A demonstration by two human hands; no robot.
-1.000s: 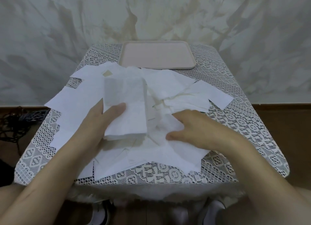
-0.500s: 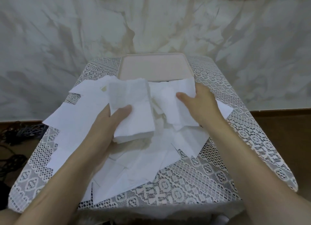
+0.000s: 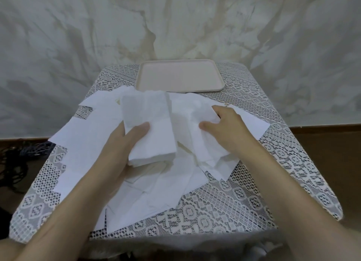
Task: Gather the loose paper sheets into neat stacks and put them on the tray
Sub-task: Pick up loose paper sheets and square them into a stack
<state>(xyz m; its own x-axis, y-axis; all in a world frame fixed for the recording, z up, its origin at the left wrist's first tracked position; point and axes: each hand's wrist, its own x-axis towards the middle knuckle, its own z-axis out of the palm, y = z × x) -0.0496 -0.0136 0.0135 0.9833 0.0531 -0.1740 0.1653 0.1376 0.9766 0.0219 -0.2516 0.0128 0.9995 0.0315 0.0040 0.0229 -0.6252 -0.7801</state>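
My left hand (image 3: 125, 143) holds a neat stack of white paper sheets (image 3: 150, 132) above the table, thumb on top. My right hand (image 3: 224, 130) grips a few loose white sheets (image 3: 195, 122) just right of that stack, thumb pinching them. Several more loose sheets (image 3: 156, 190) lie scattered over the middle and left of the table. The pale pink tray (image 3: 179, 75) sits empty at the far edge of the table, beyond both hands.
The small table wears a white lace cloth (image 3: 283, 163). A draped pale backdrop (image 3: 78, 36) hangs behind it. Dark cables (image 3: 15, 163) lie on the floor at the left. Brown floor shows to the right.
My right hand lifted from the near sheets, reached toward the tray side, then drew back, gripping loose sheets beside the stack. My left hand keeps the stack raised. The camera tilted up.
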